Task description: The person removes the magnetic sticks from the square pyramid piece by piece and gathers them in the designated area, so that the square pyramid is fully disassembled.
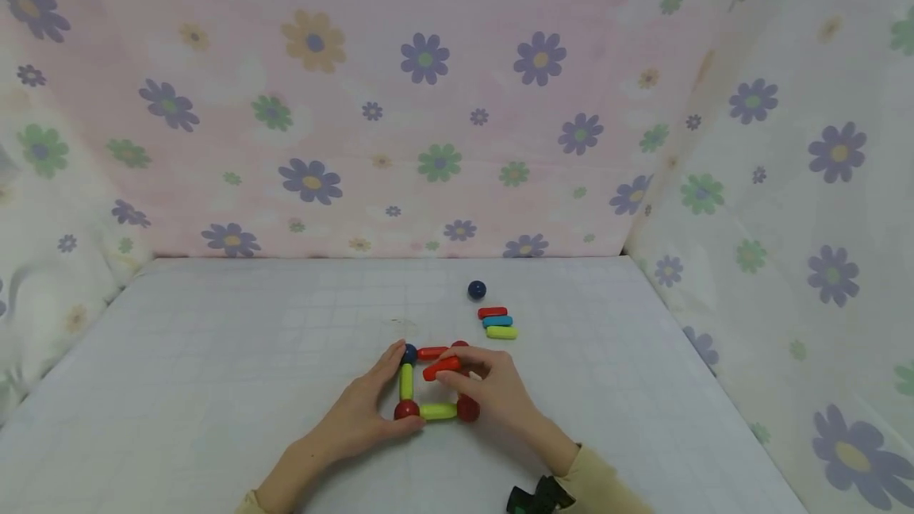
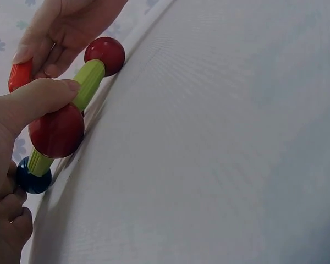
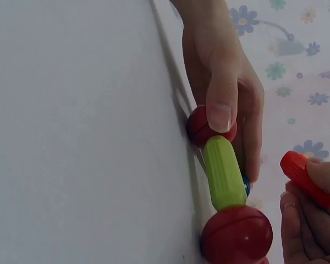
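Note:
On the table lies a square of toy rods and balls. Yellow-green rods [image 1: 439, 412] run along its near and left sides, with a red rod [image 1: 432, 353] at the back. Red balls [image 2: 57, 131] sit at the near corners, a dark blue ball [image 1: 408, 354] at the back left. My left hand [image 1: 360, 411] holds the left side, thumb at the near-left red ball and fingers by the blue one. Above the square, my right hand [image 1: 496, 385] pinches a loose red rod [image 1: 441, 368] between thumb and fingers. That hand partly hides the right side.
Behind the right hand lie a red rod [image 1: 493, 312], a blue rod [image 1: 497, 322] and a yellow-green rod [image 1: 502, 333] in a row. A dark blue ball [image 1: 477, 289] rests farther back. Flower-patterned cloth [image 1: 385, 141] walls the back and sides of the white table [image 1: 214, 355].

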Tool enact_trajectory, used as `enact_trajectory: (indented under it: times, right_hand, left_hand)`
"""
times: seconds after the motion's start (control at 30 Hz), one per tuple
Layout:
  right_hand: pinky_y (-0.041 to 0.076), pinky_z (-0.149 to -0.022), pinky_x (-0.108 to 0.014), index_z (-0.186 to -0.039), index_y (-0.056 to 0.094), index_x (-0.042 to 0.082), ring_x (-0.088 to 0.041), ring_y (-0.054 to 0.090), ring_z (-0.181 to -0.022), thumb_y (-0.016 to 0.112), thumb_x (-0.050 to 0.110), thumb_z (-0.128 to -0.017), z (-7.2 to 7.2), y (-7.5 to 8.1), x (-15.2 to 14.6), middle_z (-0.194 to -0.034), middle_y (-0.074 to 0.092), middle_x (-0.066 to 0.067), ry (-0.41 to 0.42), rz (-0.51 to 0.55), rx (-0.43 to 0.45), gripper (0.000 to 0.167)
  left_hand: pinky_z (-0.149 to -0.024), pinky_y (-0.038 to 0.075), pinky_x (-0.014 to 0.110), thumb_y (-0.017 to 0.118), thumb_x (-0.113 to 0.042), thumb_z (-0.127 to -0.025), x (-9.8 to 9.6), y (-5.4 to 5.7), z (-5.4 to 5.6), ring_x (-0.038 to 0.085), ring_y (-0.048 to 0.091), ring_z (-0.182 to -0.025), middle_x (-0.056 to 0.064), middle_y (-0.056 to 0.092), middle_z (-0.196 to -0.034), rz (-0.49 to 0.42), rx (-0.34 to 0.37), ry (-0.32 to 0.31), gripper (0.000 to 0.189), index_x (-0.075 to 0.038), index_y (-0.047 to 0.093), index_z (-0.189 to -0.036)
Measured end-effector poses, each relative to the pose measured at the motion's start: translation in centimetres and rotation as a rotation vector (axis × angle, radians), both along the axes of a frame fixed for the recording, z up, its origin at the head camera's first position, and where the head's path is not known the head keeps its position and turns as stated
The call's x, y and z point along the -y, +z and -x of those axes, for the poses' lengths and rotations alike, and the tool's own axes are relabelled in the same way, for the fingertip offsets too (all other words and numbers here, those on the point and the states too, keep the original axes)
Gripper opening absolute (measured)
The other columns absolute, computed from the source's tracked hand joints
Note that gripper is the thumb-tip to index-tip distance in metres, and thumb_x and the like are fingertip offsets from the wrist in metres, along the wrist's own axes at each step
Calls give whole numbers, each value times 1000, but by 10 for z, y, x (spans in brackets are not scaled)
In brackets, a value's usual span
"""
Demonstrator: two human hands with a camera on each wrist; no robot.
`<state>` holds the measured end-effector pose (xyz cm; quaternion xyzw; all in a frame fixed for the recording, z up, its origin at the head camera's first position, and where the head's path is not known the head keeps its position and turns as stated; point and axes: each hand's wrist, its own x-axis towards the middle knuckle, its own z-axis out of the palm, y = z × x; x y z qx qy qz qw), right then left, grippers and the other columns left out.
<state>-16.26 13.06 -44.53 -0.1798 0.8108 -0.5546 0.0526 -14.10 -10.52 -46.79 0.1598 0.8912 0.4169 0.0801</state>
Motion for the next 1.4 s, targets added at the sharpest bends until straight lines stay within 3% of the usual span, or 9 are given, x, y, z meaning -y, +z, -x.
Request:
enact_trajectory:
  times: [0.2,0.53,0.93,1.4]
  right_hand:
    - [54,-91,-27,-112,76,15,-14,66,-101,73,26,-92,1,5,-18,-103,76,4,-51,-20,11,23]
    - [56,-85,-25,-117,74,12,-16,64,-100,77,30,-88,10,-9,-50,-98,75,6,-252,-39,-10,33]
    - [55,-80,-20,-119,73,13,-18,64,-97,78,23,-88,26,-20,-76,-109,72,-3,-338,-49,-25,34]
    - [53,-84,-15,-115,72,17,-18,65,-100,79,20,-87,28,-26,-81,-110,72,0,-474,-135,10,29]
  left_hand:
    - [-113,34,62,80,-57,-75,-1,0,-1,25,28,-151,-5,24,-165,16,18,16,107,-21,26,-160]
    - [-112,38,60,81,-56,-75,-2,-1,0,24,28,-151,-5,25,-165,26,26,21,107,-22,26,-160]
    - [-112,37,60,80,-57,-75,-2,-1,0,24,28,-151,-4,25,-165,26,18,15,107,-22,25,-160]
    - [-112,38,60,80,-57,-75,-2,-1,0,23,28,-151,-6,25,-165,35,23,20,107,-23,26,-160]
